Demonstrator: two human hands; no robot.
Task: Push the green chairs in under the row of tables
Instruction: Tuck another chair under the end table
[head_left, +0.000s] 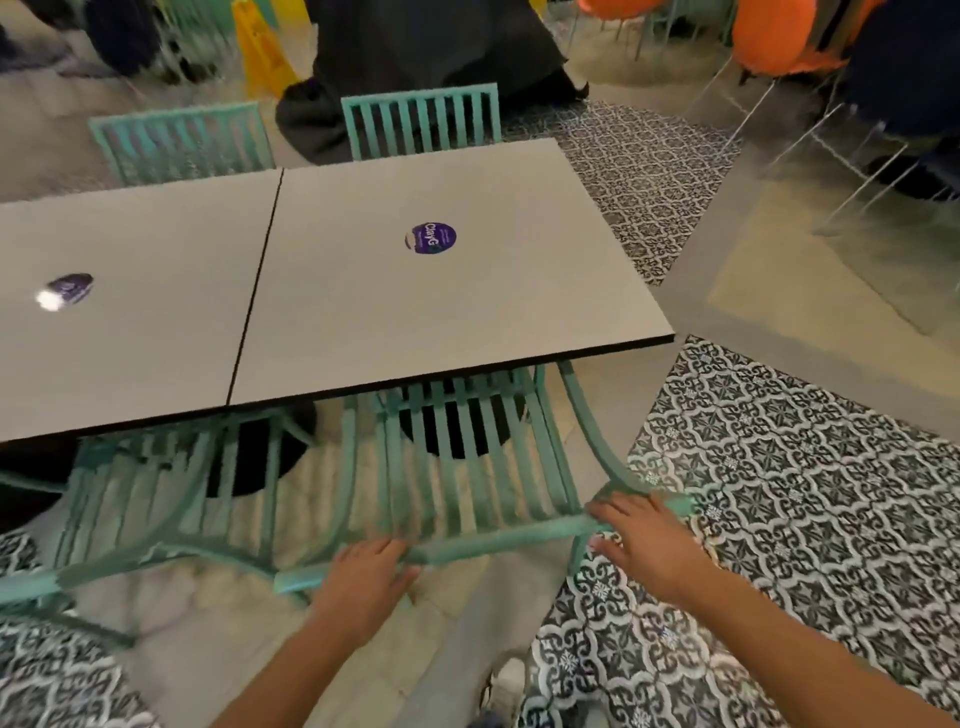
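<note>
Both hands, the left hand (371, 569) and the right hand (641, 540), are gripping the top rail of the green slatted chair (467, 467) at lower centre. Its seat is already going partly under the grey surface (467, 291); the neighbouring chair (156, 499) at lower left seems still waiting.

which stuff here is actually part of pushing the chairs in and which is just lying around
Part of the job:
- near green chair, top rail under both hands
- left hand
- right hand
- green chair beside it
- two far green chairs
- tables

Just about:
- purple sticker
- yellow floor sign
- orange chairs
</note>
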